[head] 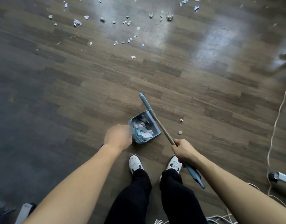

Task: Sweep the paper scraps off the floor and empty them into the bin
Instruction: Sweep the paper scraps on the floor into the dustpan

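Closest to us are our own legs in black trousers [134, 196] and two white shoes [135, 164] planted on the dark wood-plank floor [71, 94], with loose white cords [219, 218] lying by the right foot. Just beyond the toes, our left hand [118, 137] is seen from the back, its fingers curled down over the rear of the blue dustpan [156, 126]; a stub of blue handle shows under the wrist, so the hand looks clamped on it. The pan sits on the floor with its mouth facing away from us and holds a heap of crumpled paper scraps [143, 129]. Our right hand [183, 151] is wrapped tight around the broom [161, 126] at its grey pole, which slants across the pan's right edge from a blue tip up ahead to a wider blue part by our right forearm; which end bears the bristles we cannot tell. Two small scraps [181, 119] lie just right of the pole. A white cable [274, 120] snakes along the right edge. Farther out one lone scrap [133, 57] sits on bare boards, and beyond it — well apart from the pan — a wide scatter of torn pieces [126, 22] is strewn over the glare-lit floor.
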